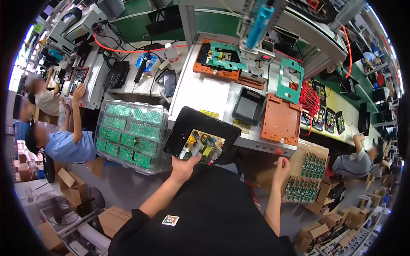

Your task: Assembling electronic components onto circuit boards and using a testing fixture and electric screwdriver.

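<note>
My left hand (184,166) is closed on the near edge of a black case (200,131), thumb on top, holding it tilted over the front of the workbench (205,91). A circuit board (201,146) with silver fins and yellow parts sits inside the case, just above my thumb. My right hand (281,165) is at the bench's front edge with a finger pressed on a red button (283,161); its other fingers are curled in, gripping nothing. Above that hand lies an orange plate (281,119), and beside it an empty black tray (248,105). A clear crate of green boards (130,135) stands left of the case.
</note>
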Available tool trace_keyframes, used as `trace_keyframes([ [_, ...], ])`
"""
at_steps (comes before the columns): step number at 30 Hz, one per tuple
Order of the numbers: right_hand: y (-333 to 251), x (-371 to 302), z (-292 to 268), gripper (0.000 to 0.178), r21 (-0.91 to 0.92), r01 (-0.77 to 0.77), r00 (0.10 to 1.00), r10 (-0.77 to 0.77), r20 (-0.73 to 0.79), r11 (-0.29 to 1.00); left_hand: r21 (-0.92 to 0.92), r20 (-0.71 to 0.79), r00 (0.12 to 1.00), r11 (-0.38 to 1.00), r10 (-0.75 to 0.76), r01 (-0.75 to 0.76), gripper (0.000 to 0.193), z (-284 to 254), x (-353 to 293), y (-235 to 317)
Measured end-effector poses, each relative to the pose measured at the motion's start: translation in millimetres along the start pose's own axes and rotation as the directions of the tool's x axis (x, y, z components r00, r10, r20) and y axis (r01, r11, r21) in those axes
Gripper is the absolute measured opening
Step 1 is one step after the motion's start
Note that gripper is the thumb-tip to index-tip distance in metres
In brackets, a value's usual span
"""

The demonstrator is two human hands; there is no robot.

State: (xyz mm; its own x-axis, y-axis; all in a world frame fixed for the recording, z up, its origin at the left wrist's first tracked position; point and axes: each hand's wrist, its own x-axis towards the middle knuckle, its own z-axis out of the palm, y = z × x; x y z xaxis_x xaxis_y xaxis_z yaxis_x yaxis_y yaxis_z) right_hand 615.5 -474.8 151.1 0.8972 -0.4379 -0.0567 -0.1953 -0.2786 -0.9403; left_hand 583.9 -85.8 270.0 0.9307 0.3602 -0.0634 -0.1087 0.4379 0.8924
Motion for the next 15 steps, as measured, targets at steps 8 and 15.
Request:
trace_keyframes([
  [8, -132.7, 23.0, 67.9, 0.016, -0.178, 0.21, 0.953, -0.161, 0.258, 0.961, -0.088, 0.026, 1.0, 0.996, -0.007, 0.01, 0.049, -6.1, 9.1, -3.4],
  [15, -184.6, 50.3, 114.5, 0.019, 0.05, 0.153, 0.852, -0.157, 0.499, 0.987, -0.182, 0.024, 1.0, 0.983, -0.004, 0.008, 0.053, -7.0, 6.3, 4.5],
])
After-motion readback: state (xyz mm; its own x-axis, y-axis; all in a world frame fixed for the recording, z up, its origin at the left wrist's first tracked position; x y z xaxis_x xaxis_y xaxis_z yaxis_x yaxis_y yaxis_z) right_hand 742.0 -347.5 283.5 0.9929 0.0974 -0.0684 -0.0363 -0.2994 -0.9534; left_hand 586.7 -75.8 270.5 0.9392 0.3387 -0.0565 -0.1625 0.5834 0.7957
